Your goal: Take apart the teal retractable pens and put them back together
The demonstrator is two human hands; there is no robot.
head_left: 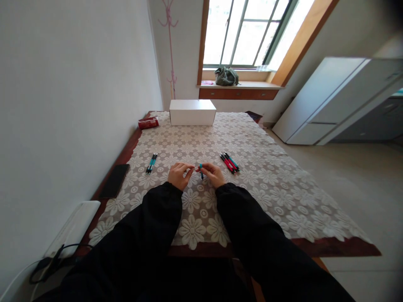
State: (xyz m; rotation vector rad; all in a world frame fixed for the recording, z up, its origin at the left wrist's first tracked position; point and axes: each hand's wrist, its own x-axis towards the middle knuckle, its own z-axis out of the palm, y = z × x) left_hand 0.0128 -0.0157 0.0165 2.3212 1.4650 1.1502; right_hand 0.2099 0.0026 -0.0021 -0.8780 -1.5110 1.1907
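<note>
Over the middle of the lace-covered table, my right hand (pixel 212 174) is closed on a teal pen (pixel 202 175), held roughly upright with its dark end down. Just left of it, my left hand (pixel 180 175) has thumb and forefinger pinched together. Whatever those fingertips hold, if anything, is too small to name. Two teal-and-black pens (pixel 151 163) lie side by side to the left of my hands. To the right lies a group of red-and-black pens (pixel 227 162) with a teal-and-black pen (pixel 232 161) alongside.
A white box (pixel 192 114) stands at the table's far end, a red packet (pixel 148 123) to its left. Along the left edge lie a dark flat phone-like object (pixel 115 181) and a white device (pixel 74 226) with cables. The wall runs close on the left.
</note>
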